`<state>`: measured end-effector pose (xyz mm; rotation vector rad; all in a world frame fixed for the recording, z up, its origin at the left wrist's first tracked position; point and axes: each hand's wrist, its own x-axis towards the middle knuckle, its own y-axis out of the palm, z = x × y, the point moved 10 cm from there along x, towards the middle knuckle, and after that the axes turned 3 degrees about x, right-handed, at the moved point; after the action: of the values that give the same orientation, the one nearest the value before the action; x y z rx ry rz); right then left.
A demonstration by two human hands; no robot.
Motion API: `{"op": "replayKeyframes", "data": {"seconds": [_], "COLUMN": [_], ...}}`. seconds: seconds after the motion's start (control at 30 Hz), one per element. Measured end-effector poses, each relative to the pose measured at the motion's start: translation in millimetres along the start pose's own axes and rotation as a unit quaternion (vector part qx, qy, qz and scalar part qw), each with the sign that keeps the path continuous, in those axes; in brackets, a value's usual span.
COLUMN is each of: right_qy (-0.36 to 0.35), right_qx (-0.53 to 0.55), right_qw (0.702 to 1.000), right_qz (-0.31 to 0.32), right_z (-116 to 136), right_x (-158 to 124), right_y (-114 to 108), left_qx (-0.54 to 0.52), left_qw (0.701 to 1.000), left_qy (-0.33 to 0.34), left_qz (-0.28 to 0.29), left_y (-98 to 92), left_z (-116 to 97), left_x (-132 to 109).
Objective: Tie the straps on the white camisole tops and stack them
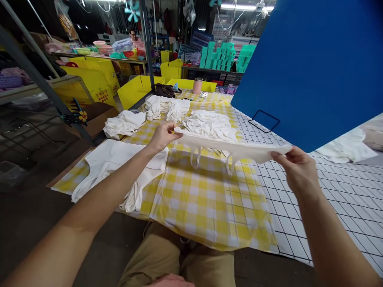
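A white strappy top (221, 146) is stretched sideways above the table, its thin straps hanging down. My left hand (163, 137) pinches one end of it between thumb and fingers. The other end is gripped by my right hand (299, 167), thumb in front. Below my left forearm lies a layered stack of white tops (113, 155), laid flat with straps toward me. Behind the held top is a loose heap of white tops (209, 121). Further back sit a neater white stack (169, 105) and a bunched white pile (125, 121).
A yellow-checked cloth (206, 203) covers the table, beside a black-lined white sheet (344, 191). A large blue panel (311, 71) stands at right. A pink flask (197, 85) and dark bag (164, 90) are at the back. Metal post (56, 85) on the left. A person sits far behind.
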<state>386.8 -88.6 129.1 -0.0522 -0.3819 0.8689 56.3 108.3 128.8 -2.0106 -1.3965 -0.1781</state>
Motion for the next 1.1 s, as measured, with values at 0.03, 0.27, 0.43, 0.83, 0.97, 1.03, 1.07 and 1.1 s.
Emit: {"op": "replayKeyframes", "data": {"seconds": [0.03,0.27,0.43,0.83,0.97,1.03,1.07,1.1], "right_qy": [-0.024,-0.075,-0.076,-0.059,-0.060,-0.070,-0.076,-0.082], "right_qx": [-0.032,-0.195,-0.301,-0.322,-0.313,-0.299,-0.289,-0.278], "right_qw": [0.999,0.953,0.908,0.904,0.908,0.915,0.920,0.926], "right_qz": [0.013,0.218,0.281,0.275,0.272,0.262,0.253,0.243], "right_z": [9,-47,-88,-91,-87,-78,-70,-60], "right_x": [-5,-89,-144,-158,-157,-152,-148,-143], "right_y": [-2,14,14,7,5,4,3,3], "left_qx": [0.013,0.227,0.298,0.264,0.223,0.161,0.116,0.068], "left_qw": [0.999,0.941,0.893,0.913,0.928,0.950,0.963,0.975], "left_qy": [0.043,0.201,0.246,0.155,0.111,0.068,0.042,0.015], "left_qz": [-0.008,0.152,0.230,0.270,0.278,0.258,0.238,0.211], "left_y": [-6.5,32.5,58.5,59.4,58.1,48.8,40.6,30.1], "left_z": [-15,-23,-12,3,6,2,0,-3], "left_x": [-6,-122,-195,-202,-199,-189,-182,-175]}}
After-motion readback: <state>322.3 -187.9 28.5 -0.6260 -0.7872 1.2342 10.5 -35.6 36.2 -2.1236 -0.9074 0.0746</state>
